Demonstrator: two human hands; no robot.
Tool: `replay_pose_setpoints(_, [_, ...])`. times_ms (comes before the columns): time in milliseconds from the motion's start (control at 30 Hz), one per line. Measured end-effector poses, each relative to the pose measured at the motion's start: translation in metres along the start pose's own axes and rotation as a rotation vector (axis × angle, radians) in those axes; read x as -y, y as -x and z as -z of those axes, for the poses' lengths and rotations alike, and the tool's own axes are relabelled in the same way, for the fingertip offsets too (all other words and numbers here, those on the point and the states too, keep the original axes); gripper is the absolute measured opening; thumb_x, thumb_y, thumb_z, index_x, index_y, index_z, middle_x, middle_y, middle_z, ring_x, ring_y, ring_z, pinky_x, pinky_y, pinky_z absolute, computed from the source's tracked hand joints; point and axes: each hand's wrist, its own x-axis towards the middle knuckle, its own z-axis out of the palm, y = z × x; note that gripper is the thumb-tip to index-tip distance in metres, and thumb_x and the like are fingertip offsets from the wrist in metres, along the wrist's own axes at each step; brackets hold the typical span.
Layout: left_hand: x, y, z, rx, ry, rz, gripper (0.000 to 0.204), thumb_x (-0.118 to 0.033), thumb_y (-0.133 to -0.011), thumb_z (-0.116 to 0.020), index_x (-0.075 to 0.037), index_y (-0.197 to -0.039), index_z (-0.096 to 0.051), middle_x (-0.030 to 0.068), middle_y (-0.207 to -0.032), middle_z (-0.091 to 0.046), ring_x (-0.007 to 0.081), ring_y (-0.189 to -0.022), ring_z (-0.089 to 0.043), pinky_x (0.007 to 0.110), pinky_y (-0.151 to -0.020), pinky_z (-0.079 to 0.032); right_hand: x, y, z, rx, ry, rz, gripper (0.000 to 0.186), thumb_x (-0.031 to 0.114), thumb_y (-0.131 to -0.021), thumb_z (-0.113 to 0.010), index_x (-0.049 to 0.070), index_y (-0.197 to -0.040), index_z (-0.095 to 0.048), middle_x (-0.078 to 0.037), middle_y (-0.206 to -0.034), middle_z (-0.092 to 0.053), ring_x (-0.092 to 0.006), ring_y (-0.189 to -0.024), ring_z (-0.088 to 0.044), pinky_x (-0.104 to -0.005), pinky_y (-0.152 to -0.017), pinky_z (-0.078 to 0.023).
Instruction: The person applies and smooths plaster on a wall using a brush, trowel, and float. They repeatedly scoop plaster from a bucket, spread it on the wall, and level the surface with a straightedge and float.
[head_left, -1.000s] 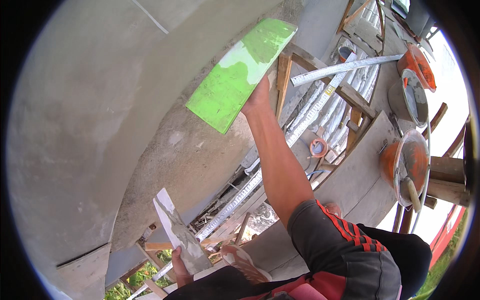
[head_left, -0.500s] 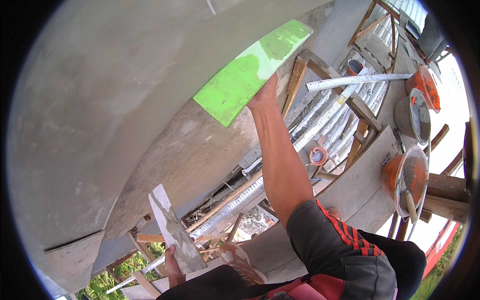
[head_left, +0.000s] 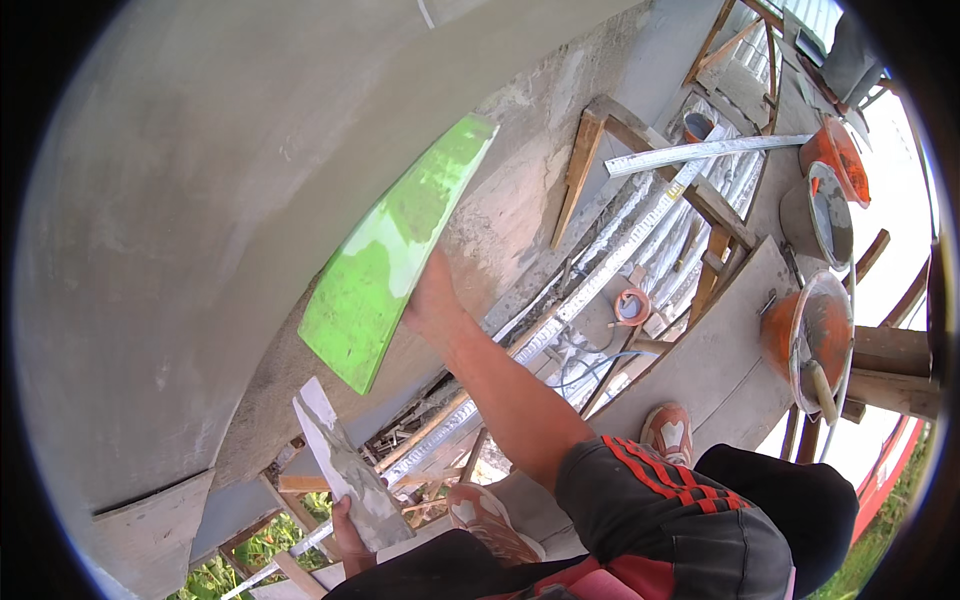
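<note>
My right hand point(head_left: 432, 295) grips a long green plastering float point(head_left: 355, 300) from behind, its back smeared with grey mortar. The float lies against or very close to the wall point(head_left: 180, 220); contact along its far edge cannot be made out. Smooth wet plaster covers the wall to the left, while a rougher, lighter strip point(head_left: 530, 160) shows to the right of the float. Low on the left, my left hand point(head_left: 349, 530) holds a narrow pale board point(head_left: 345, 460) by its side, with grey mortar on its face. The board is tilted, just below the float.
Underfoot runs a plank scaffold point(head_left: 690, 370). Along its right side stand a mortar-stained orange bucket point(head_left: 775, 335), a grey bucket point(head_left: 800, 220) and another orange bucket point(head_left: 825, 150). Timber braces point(head_left: 580, 180) and metal battens point(head_left: 700, 152) cross beside the wall. A person point(head_left: 850, 65) stands far right.
My right hand has brought the float down and to the left along the wall, uncovering the rough strip. My left hand and the board have barely moved.
</note>
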Motion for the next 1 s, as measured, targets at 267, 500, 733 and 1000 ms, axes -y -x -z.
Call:
replay_pose_setpoints(267, [0.008,-0.009,-0.007,0.028,0.000,0.036,0.077,-0.043,-0.095,-0.073,0.000,-0.155,-0.051,0.0248,-0.136,-0.070,0.0411,-0.123,-0.070,0.051,-0.105,-0.058,0.178,-0.066,0.049,0.023,0.011,0.227,0.036,0.030,-0.116,-0.050,0.004,-0.136,-0.064,-0.011,-0.127,-0.073,-0.0251,-0.111,-0.074,-0.0473,-0.097,-0.063])
replay_pose_setpoints(500, [-0.010,-0.001,-0.062,0.035,-0.106,0.040,0.076,-0.042,-0.096,-0.073,-0.004,-0.157,-0.050,0.0187,-0.142,-0.068,0.0443,-0.130,-0.067,0.056,-0.110,-0.056,0.304,-0.154,0.016,0.025,-0.065,0.318,0.043,0.036,-0.115,-0.050,0.003,-0.141,-0.062,-0.016,-0.134,-0.070,-0.0319,-0.121,-0.071,-0.0533,-0.105,-0.059])
replay_pose_setpoints(733, [-0.025,0.007,-0.077,-0.028,-0.133,0.009,0.078,-0.041,-0.095,-0.075,-0.008,-0.160,-0.049,0.0156,-0.145,-0.066,0.0461,-0.132,-0.065,0.058,-0.113,-0.055,0.300,-0.163,-0.006,0.051,-0.013,0.270,0.042,0.033,-0.114,-0.050,0.000,-0.135,-0.065,-0.017,-0.127,-0.073,-0.0289,-0.111,-0.074,-0.0477,-0.099,-0.062])
replay_pose_setpoints(1000, [-0.023,-0.012,-0.099,0.056,-0.153,0.040,0.081,-0.041,-0.094,-0.075,-0.007,-0.161,-0.047,0.0175,-0.145,-0.065,0.0467,-0.131,-0.065,0.057,-0.110,-0.057,0.169,-0.096,0.023,0.015,0.126,0.025,0.041,0.037,-0.113,-0.054,0.001,-0.116,-0.073,-0.007,-0.104,-0.074,-0.0142,-0.094,-0.070,-0.0332,-0.079,-0.057])
